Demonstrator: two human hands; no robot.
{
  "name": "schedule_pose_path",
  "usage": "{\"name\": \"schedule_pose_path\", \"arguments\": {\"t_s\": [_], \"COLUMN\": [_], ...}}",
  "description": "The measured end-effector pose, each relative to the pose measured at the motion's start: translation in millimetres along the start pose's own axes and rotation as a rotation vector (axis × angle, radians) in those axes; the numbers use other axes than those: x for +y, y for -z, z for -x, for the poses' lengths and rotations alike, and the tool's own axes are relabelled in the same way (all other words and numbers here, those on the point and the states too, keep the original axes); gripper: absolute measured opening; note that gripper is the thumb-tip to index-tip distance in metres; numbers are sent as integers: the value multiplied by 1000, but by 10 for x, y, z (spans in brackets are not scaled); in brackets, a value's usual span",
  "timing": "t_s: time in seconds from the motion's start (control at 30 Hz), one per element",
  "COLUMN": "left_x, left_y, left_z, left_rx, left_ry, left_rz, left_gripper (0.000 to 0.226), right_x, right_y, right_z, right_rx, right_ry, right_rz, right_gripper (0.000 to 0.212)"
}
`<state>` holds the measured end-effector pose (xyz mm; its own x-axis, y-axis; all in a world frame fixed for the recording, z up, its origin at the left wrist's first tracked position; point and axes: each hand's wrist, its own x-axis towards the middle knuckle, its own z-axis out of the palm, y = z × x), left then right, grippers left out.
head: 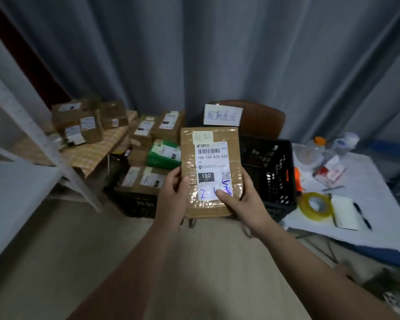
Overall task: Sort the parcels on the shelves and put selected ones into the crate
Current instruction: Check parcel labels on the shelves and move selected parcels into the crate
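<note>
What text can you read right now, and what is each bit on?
"150-150 A26-050": white label on the parcel being held.
"A26": same label, just below.
"150": the label's black block.
"2 1": blue handwriting at the label's bottom; the rest is unclear.
Too blurred: handwriting on the yellow note atop the parcel.
Too blurred: paper sign on the chair.
Too small: labels on the stacked parcels.

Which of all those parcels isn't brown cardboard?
The green parcel, in the pile just left of the held box; every other parcel in view is brown cardboard.
</note>
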<state>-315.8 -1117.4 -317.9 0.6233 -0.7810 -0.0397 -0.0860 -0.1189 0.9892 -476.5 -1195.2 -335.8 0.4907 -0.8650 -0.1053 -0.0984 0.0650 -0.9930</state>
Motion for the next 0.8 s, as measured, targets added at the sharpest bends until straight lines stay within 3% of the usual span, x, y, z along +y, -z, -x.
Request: {"name": "schedule_pose_path", "arguments": {"t_s": [0.17,0.27,0.43,0.63,0.8], "left_x": [29,-28,-203,-375,-518], "left_y": [-940,-1233,-1518,-1843,-2137], "left_z": [47,-52,-398,-1138,-1898], "left_rx": [-143,-204,-340,-378,-507], "left_ry": [87,123,224,233,276], "left_rz": [53,5,-101,-219,-294], "left_gripper": [31,33,55,55,45], "right_x": [190,318,553,654,816], "right_y": [989,1271,1487,1531,1532], "right_z": [12,-92,-398,-1153,-1868], "right_rx": [96,131,207,213,195], "right_ry": [-48,-85,-150,-171,-335], "right_rz": [62,112,150,447,549], "right_gripper": [79,83,68,89,105]}}
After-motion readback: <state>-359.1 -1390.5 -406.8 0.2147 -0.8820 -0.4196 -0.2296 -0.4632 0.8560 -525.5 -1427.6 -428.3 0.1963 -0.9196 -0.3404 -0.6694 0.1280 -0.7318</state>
